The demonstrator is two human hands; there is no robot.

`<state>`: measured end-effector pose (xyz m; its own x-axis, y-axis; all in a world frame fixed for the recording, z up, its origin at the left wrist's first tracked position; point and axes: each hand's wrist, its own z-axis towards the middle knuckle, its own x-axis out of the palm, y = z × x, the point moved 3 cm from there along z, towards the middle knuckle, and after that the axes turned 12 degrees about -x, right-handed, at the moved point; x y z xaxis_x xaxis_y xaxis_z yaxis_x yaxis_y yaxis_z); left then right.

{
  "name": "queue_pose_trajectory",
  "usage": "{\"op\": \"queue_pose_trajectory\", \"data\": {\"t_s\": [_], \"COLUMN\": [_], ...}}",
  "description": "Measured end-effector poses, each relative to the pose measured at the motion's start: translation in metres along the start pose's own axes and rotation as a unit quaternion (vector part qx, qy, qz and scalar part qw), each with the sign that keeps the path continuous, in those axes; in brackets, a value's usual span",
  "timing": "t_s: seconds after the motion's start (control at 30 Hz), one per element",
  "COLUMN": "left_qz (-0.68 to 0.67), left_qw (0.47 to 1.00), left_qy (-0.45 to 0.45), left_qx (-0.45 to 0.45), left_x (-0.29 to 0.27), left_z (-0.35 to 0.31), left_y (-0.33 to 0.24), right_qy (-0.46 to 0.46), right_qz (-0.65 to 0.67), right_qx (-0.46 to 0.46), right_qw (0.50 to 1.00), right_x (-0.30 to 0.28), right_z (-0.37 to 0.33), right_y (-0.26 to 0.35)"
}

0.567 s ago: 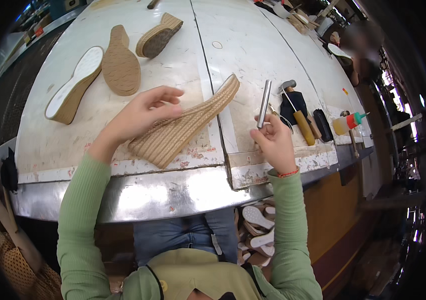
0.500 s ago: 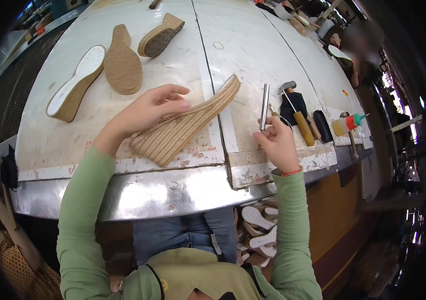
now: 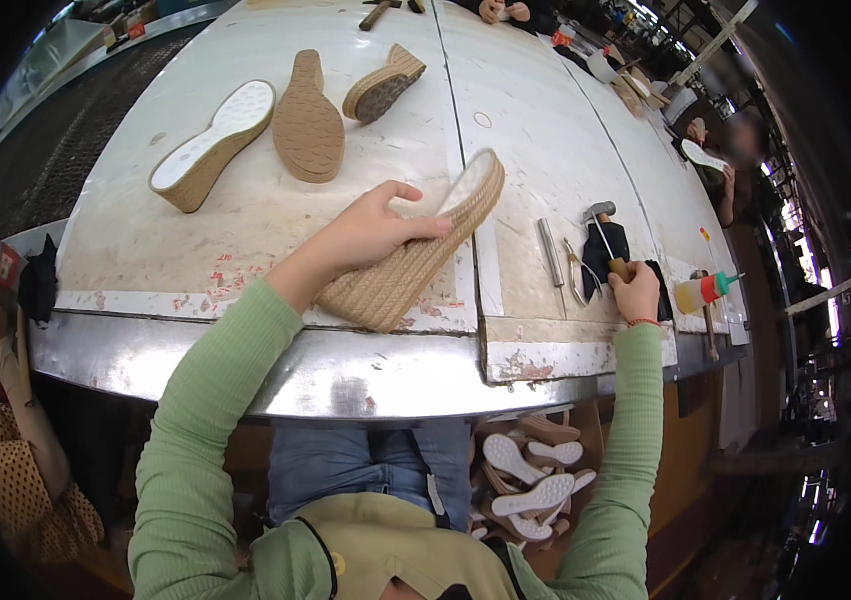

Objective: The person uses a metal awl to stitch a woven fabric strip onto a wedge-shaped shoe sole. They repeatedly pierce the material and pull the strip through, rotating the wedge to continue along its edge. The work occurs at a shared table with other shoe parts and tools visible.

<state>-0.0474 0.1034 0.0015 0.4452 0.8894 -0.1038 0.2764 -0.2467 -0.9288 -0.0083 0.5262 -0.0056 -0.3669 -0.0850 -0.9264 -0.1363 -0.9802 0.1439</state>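
My left hand grips a woven, rope-covered wedge shoe sole, thumb pressed over its upper rim and index finger raised. The sole rests tilted at the table's near edge, its toe pointing away to the right. My right hand closes round the yellow handle of a thin-shafted metal tool on the right. Left of that hand lie a slim silver rod tool with a thin tip and small metal nippers. Beyond them are a hammer head and a black cloth.
Three wedge soles lie farther back: one white-topped, one brown underside-up, one on its side. A glue bottle with a red and green cap stands right. Several soles fill a box below. Co-workers sit left, right and far.
My right hand has let go of the silver rod, now on the table, and moved right onto the yellow handle. My left thumb now presses over the wedge sole's rim. The view has shifted.
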Motion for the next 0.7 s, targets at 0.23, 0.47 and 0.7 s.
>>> {"op": "queue_pose_trajectory", "data": {"t_s": [0.23,0.47,0.7], "left_qz": [-0.340,-0.371,-0.379], "left_qw": [0.934,0.919,0.921], "left_qy": [0.108,-0.046,0.045], "left_qx": [0.028,0.125,0.085], "left_x": [-0.017,-0.022,-0.004], "left_z": [-0.014,-0.005,-0.005], "left_y": [0.011,0.025,0.026], "right_qy": [-0.130,0.222,0.243], "right_qz": [0.357,0.661,0.701], "right_qx": [-0.022,0.017,0.028], "right_qw": [0.925,0.717,0.670], "right_x": [-0.062,-0.047,-0.013], "right_z": [-0.039,-0.147,-0.182], "right_y": [0.077,0.232,0.264]}}
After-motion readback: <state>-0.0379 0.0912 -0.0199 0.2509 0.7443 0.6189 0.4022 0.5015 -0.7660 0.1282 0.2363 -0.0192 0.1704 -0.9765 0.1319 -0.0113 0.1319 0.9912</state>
